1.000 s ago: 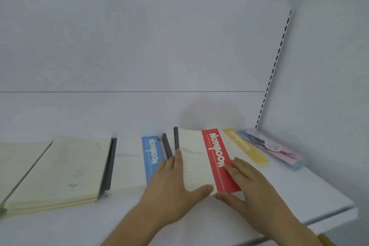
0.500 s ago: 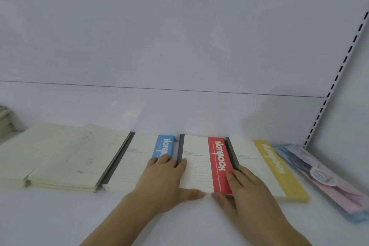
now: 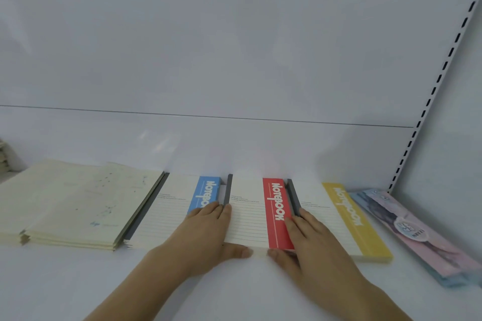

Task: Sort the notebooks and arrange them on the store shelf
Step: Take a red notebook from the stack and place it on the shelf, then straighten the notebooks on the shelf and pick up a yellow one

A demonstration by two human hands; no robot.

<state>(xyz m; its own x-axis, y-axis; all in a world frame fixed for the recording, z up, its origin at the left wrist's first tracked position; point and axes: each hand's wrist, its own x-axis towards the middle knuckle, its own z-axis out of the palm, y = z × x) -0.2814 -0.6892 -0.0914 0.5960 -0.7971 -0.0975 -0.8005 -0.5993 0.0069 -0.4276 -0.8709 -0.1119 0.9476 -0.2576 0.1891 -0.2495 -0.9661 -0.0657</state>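
A red-striped notebook [image 3: 250, 214] lies flat on the white shelf [image 3: 78, 281], between a blue-striped notebook [image 3: 172, 206] on its left and a yellow-striped notebook [image 3: 336, 216] on its right. My left hand [image 3: 206, 237] presses against the red notebook's left edge, thumb at its front edge. My right hand [image 3: 310, 245] presses against its right edge, thumb also at the front. Both hands frame the notebook between them. Two stacks of cream notebooks [image 3: 86, 206] lie further left.
A pink and blue packaged item [image 3: 414, 232] lies at the far right near the shelf's slotted upright [image 3: 427, 101]. The white back panel [image 3: 234, 60] rises behind the row. More stacked items [image 3: 4, 156] peek in at the left edge.
The red notebook, lifted and tilted a second ago, now lies flat in the row between the blue and yellow ones. Both hands stay at its sides. The view has moved closer.
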